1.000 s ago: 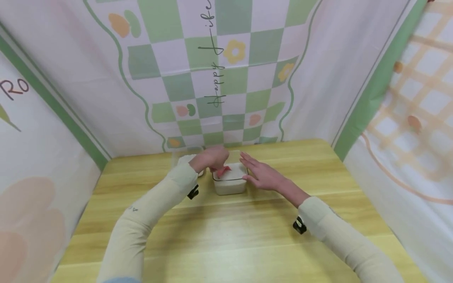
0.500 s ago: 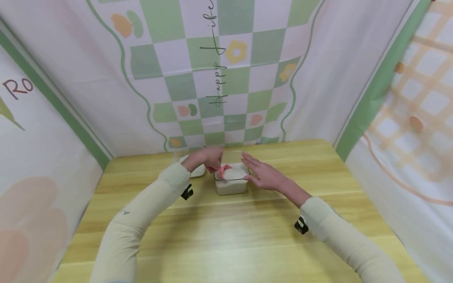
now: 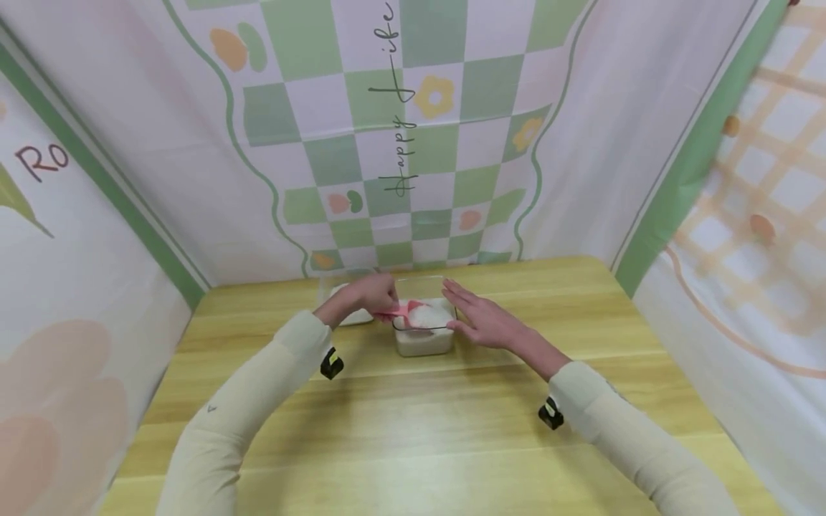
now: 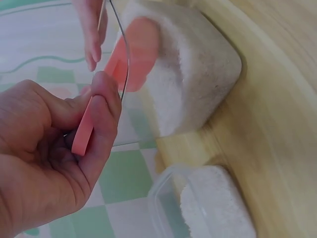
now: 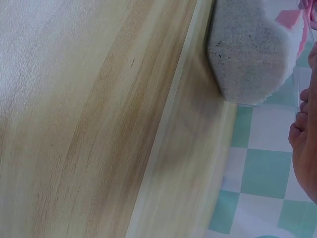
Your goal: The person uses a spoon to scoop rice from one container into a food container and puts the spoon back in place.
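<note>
A pink scoop (image 3: 406, 312) lies with its bowl dipped into the white grainy powder that fills a clear square container (image 3: 423, 337) standing near the far middle of the wooden worktop (image 3: 413, 430). In the left wrist view the scoop (image 4: 119, 74) passes over the container's thin dark rim, its flat handle pinched between the thumb and the curled forefinger of the left hand (image 4: 54, 163), while the bowl presses against the heaped powder inside the container (image 4: 193, 74). From the head view the left hand (image 3: 361, 295) reaches in from the container's left side, its fingers closed round the handle.

The right hand (image 3: 480, 319) stands at the container's right wall with its fingers straight and together, the fingertips against the rim and the palm facing the container; it grips nothing. In the right wrist view only the edge of that hand (image 5: 304, 148) shows beside the rounded base corner of the container (image 5: 247, 54), which sits flat on the worktop.

Just beside the container on the left, behind the left hand, stands a second clear container (image 3: 342, 301), lower, also holding white powder; the left wrist view shows it (image 4: 208, 203) close to the first one. Both arms wear pale cream sleeves (image 3: 245, 408). Cloth printed with green and white checks (image 3: 413, 143) hangs behind the worktop.
</note>
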`<state>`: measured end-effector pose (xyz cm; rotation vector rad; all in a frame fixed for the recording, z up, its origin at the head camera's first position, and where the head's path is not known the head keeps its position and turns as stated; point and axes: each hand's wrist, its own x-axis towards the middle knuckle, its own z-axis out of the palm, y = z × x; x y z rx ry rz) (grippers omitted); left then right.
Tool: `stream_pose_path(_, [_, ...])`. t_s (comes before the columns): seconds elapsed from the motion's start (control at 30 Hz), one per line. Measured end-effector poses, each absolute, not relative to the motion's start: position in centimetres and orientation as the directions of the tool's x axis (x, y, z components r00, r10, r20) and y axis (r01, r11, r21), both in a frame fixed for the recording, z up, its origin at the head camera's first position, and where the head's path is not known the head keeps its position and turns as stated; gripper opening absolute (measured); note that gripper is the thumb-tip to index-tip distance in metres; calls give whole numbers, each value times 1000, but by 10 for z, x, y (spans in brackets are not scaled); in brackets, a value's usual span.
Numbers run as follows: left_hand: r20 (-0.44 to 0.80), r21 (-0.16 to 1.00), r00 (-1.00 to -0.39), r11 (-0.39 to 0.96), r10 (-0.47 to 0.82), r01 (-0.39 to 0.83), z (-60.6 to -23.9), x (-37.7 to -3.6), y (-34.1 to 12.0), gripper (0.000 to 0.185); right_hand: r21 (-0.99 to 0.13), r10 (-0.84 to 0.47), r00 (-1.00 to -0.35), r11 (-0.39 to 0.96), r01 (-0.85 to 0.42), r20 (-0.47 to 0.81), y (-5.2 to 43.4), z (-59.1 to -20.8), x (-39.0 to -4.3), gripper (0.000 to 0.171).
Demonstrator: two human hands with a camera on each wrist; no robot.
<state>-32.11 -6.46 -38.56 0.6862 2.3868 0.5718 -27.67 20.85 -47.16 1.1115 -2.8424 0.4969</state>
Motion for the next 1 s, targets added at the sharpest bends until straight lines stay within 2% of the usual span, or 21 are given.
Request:
stream_pose_path(0.33, [-374,715,-723,678,580,174,-398,-312,-79,23,-286,-647,-744,690,-665,168,208,-471,-275,67])
stream_pose_path(0.6, [-348,784,-765,616,542,80,-406,-307,-85,23,-285,-649,-739,684,-671,181,207,-472,-276,67])
stream_pose_path(0.8, [-318,829,-775,557,547,52,-413,-305,-88,23,-287,-648,-740,685,-670,181,207,-473,-276,67])
stream_pose_path(1.0, [-291,858,-811,513,507,13,-419,-297,-91,22,-291,-647,-739,683,-671,188,208,-473,-275,66])
